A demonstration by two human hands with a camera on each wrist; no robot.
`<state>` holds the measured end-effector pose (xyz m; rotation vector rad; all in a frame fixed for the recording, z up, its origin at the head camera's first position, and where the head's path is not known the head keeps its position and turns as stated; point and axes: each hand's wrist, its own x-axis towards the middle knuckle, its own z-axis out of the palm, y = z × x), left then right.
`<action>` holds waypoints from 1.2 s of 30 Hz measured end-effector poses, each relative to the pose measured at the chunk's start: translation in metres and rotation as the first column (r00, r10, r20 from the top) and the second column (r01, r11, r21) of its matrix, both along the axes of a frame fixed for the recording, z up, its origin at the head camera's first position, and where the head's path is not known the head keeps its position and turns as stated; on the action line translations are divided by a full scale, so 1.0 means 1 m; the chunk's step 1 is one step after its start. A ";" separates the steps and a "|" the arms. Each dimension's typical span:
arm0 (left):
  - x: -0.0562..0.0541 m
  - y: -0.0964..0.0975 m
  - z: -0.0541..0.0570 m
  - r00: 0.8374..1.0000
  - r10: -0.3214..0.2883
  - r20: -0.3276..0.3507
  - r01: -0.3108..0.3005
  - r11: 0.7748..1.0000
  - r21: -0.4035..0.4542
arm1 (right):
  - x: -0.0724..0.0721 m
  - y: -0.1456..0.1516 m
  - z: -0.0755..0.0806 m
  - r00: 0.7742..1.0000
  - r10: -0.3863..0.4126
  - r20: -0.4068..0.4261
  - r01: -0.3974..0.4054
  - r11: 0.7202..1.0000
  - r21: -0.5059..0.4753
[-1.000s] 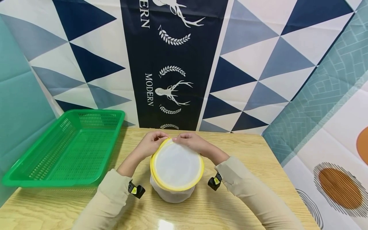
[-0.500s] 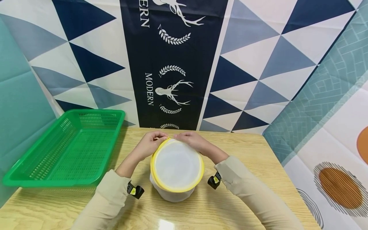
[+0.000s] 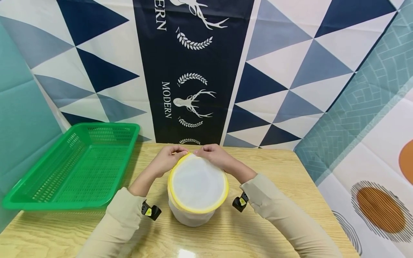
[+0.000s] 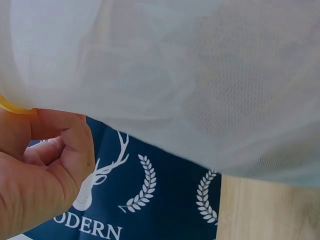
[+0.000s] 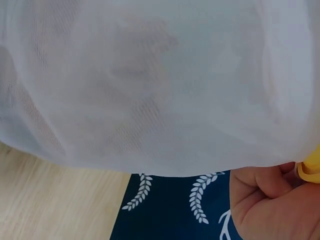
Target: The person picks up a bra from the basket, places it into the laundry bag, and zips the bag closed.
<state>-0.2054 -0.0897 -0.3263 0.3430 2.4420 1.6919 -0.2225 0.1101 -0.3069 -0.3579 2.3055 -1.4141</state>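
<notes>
A round white mesh laundry bag [image 3: 198, 184] with yellow trim stands at the middle of the wooden table, its circular top tilted toward me. My left hand [image 3: 164, 160] pinches the yellow rim at the far side of the top. Just beside it, my right hand [image 3: 215, 157] grips the same rim between thumb and curled fingers. In the left wrist view, the left hand [image 4: 47, 165] meets the yellow trim [image 4: 15, 106] under the white mesh. The right wrist view has the yellow trim [image 5: 311, 170] at the right hand's [image 5: 270, 200] fingers.
A green perforated plastic basket [image 3: 124, 179] sits at the left on the wooden table [image 3: 264, 229]. Behind the table hangs a patterned cloth [image 3: 190, 118] with deer prints and blue triangles. Another patterned cloth [image 3: 364, 143] bounds the right side.
The right hand has risen slightly, and the bag's top has shifted a little with the hands. Both hands stay at the far rim.
</notes>
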 end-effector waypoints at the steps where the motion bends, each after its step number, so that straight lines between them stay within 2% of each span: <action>1: 0.000 0.000 0.001 1.000 -0.003 0.005 0.003 1.000 0.009 | 0.001 0.000 0.002 1.000 -0.004 0.002 0.004 1.000 0.005; 5: 0.001 -0.001 0.006 0.999 -0.018 0.028 0.017 0.999 0.033 | 0.003 -0.001 0.008 1.000 -0.016 0.009 0.016 0.999 0.032; 11: 0.002 0.001 0.008 0.999 -0.002 0.040 0.001 1.000 0.027 | 0.004 -0.001 0.011 1.000 -0.028 0.003 0.027 0.997 0.075; 19: -0.001 0.003 0.001 1.000 0.005 0.007 -0.004 1.000 -0.023 | 0.005 0.000 0.006 0.998 -0.067 0.020 0.065 0.994 0.082; 28: 0.001 0.007 -0.002 0.999 0.042 -0.022 -0.043 0.998 -0.056 | 0.008 0.004 0.001 0.996 -0.079 0.034 0.077 0.996 0.051; 36: 0.001 0.003 -0.005 0.998 0.065 0.010 -0.064 0.996 -0.054 | 0.010 0.007 0.000 0.996 -0.076 0.044 0.075 0.997 0.021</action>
